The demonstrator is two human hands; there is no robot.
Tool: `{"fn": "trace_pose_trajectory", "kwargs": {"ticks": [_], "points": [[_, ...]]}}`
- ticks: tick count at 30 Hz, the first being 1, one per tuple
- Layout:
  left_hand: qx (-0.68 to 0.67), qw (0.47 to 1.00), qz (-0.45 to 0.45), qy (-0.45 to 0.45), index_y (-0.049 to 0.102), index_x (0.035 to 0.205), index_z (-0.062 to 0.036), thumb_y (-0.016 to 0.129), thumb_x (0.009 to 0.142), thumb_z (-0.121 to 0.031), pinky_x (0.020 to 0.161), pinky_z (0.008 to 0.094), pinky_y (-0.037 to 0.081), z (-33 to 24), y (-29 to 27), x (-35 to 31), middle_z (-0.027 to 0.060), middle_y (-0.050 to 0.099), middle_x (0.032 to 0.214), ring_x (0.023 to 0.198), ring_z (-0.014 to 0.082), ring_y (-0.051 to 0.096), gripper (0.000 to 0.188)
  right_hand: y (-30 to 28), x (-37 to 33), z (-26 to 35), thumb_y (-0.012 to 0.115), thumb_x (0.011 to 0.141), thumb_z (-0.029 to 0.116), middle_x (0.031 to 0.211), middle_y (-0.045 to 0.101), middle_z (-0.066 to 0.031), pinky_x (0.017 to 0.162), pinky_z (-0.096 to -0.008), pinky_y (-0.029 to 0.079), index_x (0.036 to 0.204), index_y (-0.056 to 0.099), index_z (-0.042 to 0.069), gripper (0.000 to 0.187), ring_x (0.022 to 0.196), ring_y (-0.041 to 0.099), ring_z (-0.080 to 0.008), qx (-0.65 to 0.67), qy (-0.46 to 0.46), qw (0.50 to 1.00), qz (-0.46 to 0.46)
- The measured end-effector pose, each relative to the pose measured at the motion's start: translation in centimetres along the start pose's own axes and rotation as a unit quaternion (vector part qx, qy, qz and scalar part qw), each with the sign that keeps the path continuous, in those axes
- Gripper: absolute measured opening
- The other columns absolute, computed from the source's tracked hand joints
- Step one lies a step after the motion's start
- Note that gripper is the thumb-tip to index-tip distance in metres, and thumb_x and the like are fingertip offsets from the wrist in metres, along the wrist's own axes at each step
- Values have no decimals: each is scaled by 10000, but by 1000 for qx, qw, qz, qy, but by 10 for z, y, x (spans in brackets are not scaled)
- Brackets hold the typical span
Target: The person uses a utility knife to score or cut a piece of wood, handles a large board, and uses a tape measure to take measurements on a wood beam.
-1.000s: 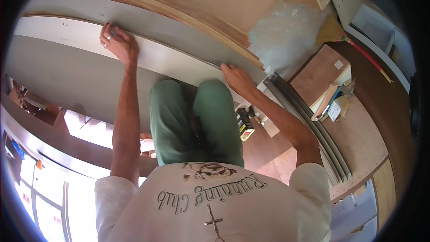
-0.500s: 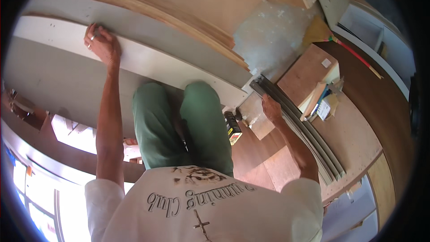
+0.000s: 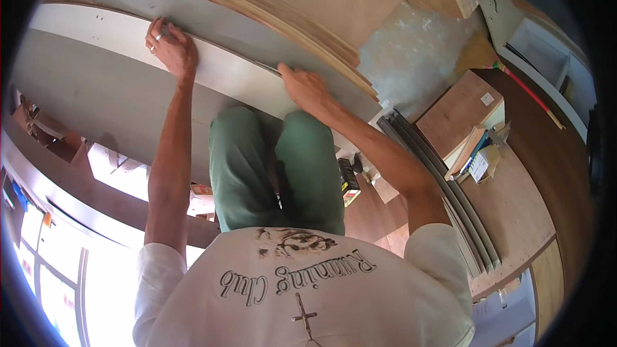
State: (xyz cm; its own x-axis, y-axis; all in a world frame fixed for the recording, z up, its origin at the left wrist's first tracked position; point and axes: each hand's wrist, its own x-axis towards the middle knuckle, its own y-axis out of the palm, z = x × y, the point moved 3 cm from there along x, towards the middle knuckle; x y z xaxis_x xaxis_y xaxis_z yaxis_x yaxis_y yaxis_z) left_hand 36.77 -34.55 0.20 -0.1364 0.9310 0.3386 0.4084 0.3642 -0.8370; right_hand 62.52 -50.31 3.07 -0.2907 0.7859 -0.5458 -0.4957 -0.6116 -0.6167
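Observation:
A long, narrow white board (image 3: 236, 77) lies aslant across a wider grey panel (image 3: 109, 106), just beyond my knees. My left hand (image 3: 172, 48) rests on the board left of the middle, its fingers curled over the far edge. Farther right along that edge is my right hand (image 3: 305, 88), thumb and fingers closed together. A thin sliver shows at its fingertips, and I cannot tell whether this is a separate piece or the board's edge. Several long grey channel strips (image 3: 443, 193) lie bundled to the right of my right forearm.
Long wooden strips (image 3: 257, 16) run behind the panel. On the right stand a brown wooden box (image 3: 459, 112) and a small open carton (image 3: 483, 164) with tools. A black and yellow box (image 3: 349, 183) sits beside my knee. A red stick (image 3: 527, 93) lies at the far right.
My right hand has left the grey channel strips and moved left to the white board's far edge. My left hand stays on the board. The whole view has shifted a little.

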Motion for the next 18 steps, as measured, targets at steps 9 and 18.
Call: {"fn": "trace_pose_trajectory", "kwargs": {"ticks": [9, 18], "points": [[12, 1000, 4, -9, 555, 1153, -28, 542, 916, -123, 981, 482, 373, 2, -2, 0, 160, 559, 1208, 1159, 364, 466, 256, 33, -232, -161, 477, 931, 120, 827, 620, -207, 665, -524, 470, 1014, 453, 69, 101, 797, 615, -423, -51, 179, 980, 69], [45, 999, 12, 4, 561, 1169, -53, 565, 918, -150, 956, 476, 398, -9, 2, 0, 138, 553, 1250, 1146, 346, 489, 269, 10, -292, -191, 535, 911, 159, 899, 642, -195, 720, -483, 508, 1112, 543, 103, 208, 846, 640, -404, -71, 253, 965, -20]]}}
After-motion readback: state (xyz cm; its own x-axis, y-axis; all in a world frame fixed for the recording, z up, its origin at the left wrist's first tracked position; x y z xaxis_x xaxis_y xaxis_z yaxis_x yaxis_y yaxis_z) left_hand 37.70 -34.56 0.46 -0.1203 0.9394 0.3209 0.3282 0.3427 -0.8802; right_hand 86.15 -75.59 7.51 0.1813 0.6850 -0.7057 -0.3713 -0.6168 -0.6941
